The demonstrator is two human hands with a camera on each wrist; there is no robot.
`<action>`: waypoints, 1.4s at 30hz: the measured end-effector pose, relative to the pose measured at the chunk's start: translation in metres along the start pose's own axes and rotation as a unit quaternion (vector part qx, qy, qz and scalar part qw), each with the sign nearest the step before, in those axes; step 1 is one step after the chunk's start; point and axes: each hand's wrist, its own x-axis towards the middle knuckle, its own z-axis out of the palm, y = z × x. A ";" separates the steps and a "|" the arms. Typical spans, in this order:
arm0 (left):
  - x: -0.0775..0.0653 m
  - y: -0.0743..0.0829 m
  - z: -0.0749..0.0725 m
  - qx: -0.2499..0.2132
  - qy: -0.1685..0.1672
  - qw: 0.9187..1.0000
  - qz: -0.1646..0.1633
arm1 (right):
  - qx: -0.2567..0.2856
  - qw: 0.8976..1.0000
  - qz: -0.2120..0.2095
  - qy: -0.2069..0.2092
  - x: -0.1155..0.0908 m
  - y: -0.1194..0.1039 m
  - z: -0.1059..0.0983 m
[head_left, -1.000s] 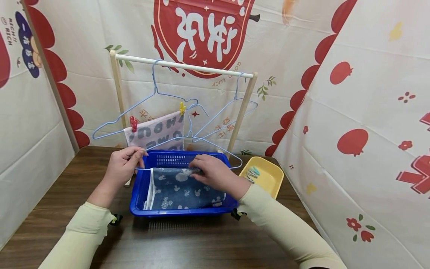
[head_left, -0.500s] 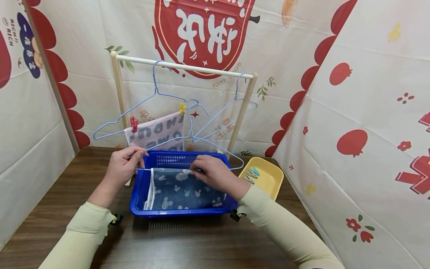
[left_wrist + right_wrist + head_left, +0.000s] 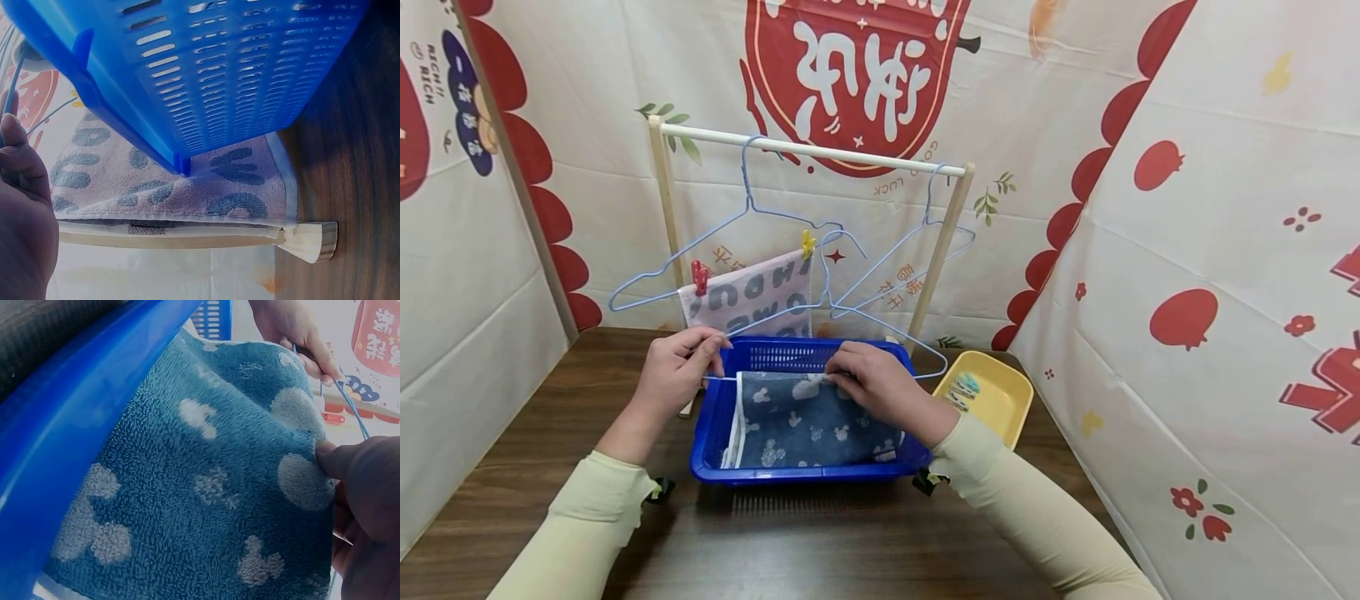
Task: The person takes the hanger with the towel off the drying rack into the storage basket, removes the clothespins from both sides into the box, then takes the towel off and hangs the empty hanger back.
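Printed walls (image 3: 1247, 208) back our table (image 3: 820, 542). Our left hand (image 3: 679, 367) pinches the hanger (image 3: 827, 298), our right hand (image 3: 883, 387) the towel's (image 3: 812, 425) top edge, its lower part inside the basket (image 3: 805, 475). We'd best square that edge against the bar.

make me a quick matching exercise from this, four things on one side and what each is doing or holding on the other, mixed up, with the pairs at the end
Things
1. left hand
2. pink towel
3. right hand
4. yellow tray

States
A. holding small clips
B. pinching the upper edge of the dark blue towel
C. pinching a blue wire hanger
D. hanging by a red clip and a yellow clip

Pairs: 1-C, 2-D, 3-B, 4-A
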 end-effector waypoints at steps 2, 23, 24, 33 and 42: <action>0.000 0.001 0.000 -0.002 -0.001 1.000 -0.004 | 0.001 1.000 -0.001 0.004 0.000 0.000 0.000; 0.001 -0.003 0.003 0.011 -0.001 1.000 0.001 | -0.010 0.999 -0.002 0.037 0.003 0.000 -0.004; 0.001 -0.003 0.003 0.011 0.000 1.000 0.002 | -0.008 0.999 -0.001 0.036 0.003 0.000 -0.004; 0.001 -0.001 0.006 0.004 0.002 1.000 0.006 | -0.006 0.998 -0.004 0.055 0.005 0.002 -0.006; 0.001 0.001 0.006 -0.002 0.002 1.000 0.010 | 0.006 0.997 -0.023 0.077 0.007 0.004 -0.010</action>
